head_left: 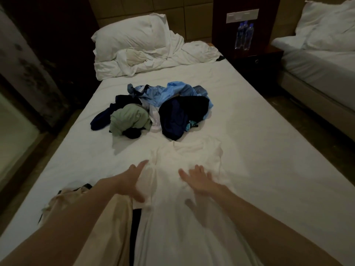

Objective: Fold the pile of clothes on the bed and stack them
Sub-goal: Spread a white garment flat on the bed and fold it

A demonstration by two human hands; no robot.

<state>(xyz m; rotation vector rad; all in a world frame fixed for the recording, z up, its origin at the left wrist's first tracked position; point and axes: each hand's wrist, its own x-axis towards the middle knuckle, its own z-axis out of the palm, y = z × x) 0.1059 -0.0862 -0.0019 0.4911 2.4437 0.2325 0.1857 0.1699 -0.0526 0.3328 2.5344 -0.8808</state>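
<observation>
A white T-shirt (pixel 196 156) lies spread flat on the bed (pixel 259 143), collar towards the pillows. My left hand (pixel 132 181) rests on its left side with fingers straight, thumb pointing back. My right hand (pixel 197 181) lies flat on the shirt's middle, fingers spread. Beyond the shirt sits a loose pile of clothes (pixel 153 110): a light green piece, light blue pieces, and dark navy and black ones. A beige garment (pixel 115 214) lies by my left forearm with a dark piece under it.
A white pillow (pixel 130 35) and a crumpled duvet (pixel 153 58) fill the head of the bed. A dark nightstand (pixel 255 60) with two water bottles (pixel 244 35) stands on the right, and a second bed (pixel 322 68) lies beyond it.
</observation>
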